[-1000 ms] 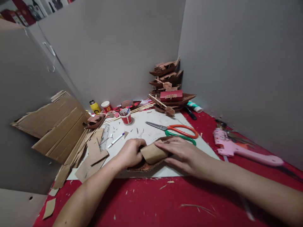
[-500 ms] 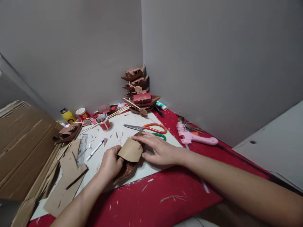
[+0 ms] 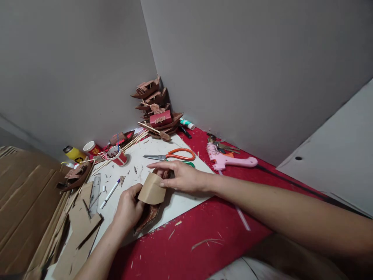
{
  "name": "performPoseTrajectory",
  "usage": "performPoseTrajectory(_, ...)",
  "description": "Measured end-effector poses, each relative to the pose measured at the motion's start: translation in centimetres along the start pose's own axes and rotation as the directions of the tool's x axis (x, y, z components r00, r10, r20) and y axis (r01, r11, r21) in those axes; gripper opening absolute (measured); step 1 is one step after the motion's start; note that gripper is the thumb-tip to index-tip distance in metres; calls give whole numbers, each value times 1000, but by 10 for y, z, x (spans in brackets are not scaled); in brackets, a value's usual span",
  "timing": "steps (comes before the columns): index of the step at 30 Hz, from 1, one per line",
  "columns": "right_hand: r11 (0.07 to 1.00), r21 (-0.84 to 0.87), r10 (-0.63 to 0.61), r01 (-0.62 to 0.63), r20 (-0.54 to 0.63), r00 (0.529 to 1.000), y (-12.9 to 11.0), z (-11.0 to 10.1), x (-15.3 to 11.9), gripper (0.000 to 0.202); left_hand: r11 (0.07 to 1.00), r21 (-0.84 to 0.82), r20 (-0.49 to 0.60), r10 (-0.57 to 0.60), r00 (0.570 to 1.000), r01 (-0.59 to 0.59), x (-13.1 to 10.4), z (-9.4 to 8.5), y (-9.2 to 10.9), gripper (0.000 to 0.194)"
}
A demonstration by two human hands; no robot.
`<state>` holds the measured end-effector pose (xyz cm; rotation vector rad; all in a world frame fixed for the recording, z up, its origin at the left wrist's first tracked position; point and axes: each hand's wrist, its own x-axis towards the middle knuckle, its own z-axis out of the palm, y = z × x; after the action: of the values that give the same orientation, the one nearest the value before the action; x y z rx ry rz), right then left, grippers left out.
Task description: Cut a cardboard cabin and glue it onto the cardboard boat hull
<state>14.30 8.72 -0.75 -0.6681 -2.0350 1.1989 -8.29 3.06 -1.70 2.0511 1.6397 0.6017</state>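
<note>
Your right hand [image 3: 185, 177] has shifted since the frame half a second earlier: its index finger now stretches past the far end of the paper cover [image 3: 152, 189], and the whole view has swung rightward. You keep that hand half spread, thumb at the cover's right edge; whether it grips cannot be told, as some fingers are hidden. Your left hand [image 3: 128, 208] is closed on the left side of the small boat [image 3: 150, 217], its fingertips partly behind the cover. Note the boat's place: over the near part of the white board [image 3: 177, 204], beyond the red tabletop's front strip, with the scissors [image 3: 165, 157] behind your right hand. As for progress, you have a hull already brown and a cover arched across its middle; whether the cover is fixed does not show. You see it plain tan, judged the less finished part beside the stacked boats [image 3: 157, 116] in the corner, most of them brown-roofed, one red. Right of the board lies your pink glue gun [image 3: 230, 160]; neither hand touches it.
</note>
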Motion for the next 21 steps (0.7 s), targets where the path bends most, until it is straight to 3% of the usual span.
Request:
performPoseTrajectory(3, 1000, -15, -10, 10, 29, 1000, 4, -8, 5, 60, 1000, -26, 27, 8, 1000, -8, 2, -2, 1, 17)
performPoseTrajectory(8, 976, -197, -80, 88, 49, 996, 9, -16, 10, 61, 998, -55, 37, 5, 999, -3, 4, -2, 2, 14)
performPoseTrajectory(12, 973, -190, -129, 134, 40, 991, 13, -16, 15, 56, 998, -59, 46, 6, 999, -3, 6, -3, -1, 16)
performPoseTrajectory(21, 879, -433, -111, 200, 221, 969, 6, -24, 4, 43, 1000, 8, 52, 22, 998, -23, 2, 0, 4, 10)
